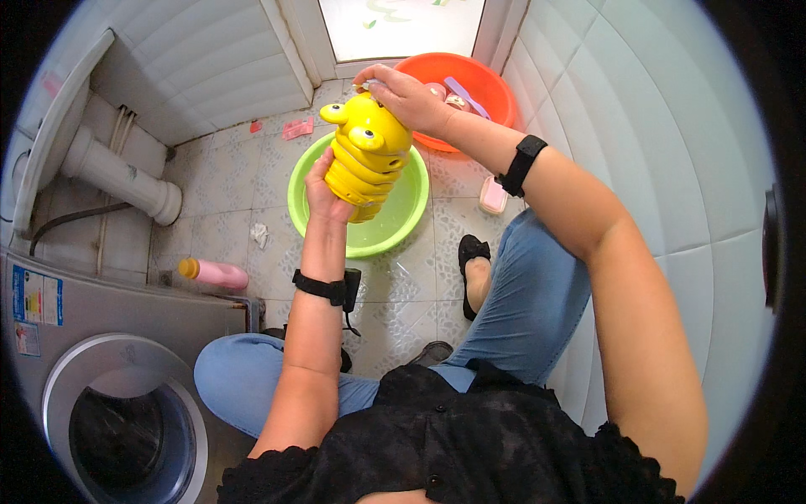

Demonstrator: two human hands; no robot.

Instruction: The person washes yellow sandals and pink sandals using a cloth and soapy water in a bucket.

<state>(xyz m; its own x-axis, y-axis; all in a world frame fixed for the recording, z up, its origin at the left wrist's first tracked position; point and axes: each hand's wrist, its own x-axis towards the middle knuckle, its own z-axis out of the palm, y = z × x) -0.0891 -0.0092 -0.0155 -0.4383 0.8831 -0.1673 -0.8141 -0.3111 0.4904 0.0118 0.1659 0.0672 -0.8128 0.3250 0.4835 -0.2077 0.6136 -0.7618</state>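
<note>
Above a lime-green basin (298,197) with water in it, I hold up a shiny yellow plastic toy (369,160) with a ribbed body and two bulging eyes. My left hand (326,191) grips its lower left side, the palm partly under it. Curled over the top of the toy is my right hand (403,99), its fingers bent towards the far side. Something small and pale shows at the right fingertips, too small to name. The toy's far side is hidden.
An orange-red basin (501,84) holding pinkish items and a lavender strip-like thing stands by the door. A pink-and-white soap box (494,195) lies near the right wall. At left are a pink bottle (220,274), a washing machine (126,420) and a sink pedestal (126,176).
</note>
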